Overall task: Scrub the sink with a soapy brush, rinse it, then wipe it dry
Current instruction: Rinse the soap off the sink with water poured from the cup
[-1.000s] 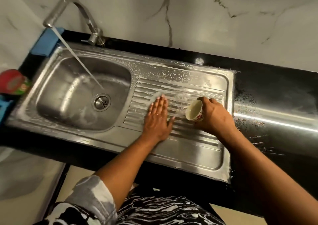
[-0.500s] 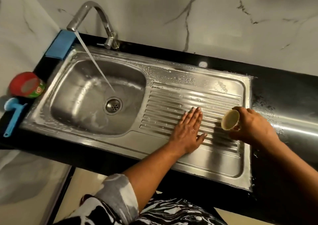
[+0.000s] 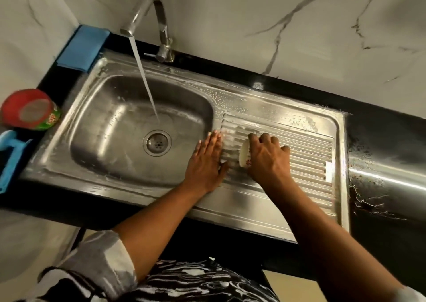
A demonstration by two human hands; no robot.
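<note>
While tipped, cup [image 3: 244, 156] in right hand [image 3: 270, 161]

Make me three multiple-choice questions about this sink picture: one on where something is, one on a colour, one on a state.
1. Where does the left hand rest?
A. on the black counter
B. on the ribbed drainboard
C. on the wall

2. What colour is the folded cloth at the sink's back left corner?
A. blue
B. yellow
C. white

3. The tap is:
A. off
B. running into the basin
C. spraying the wall

Answers:
1 B: its straight fingers lie flat across the ridges beside the basin.
2 A: the cloth is plainly blue against the black counter.
3 B: a water stream falls from the spout toward the drain.
</note>
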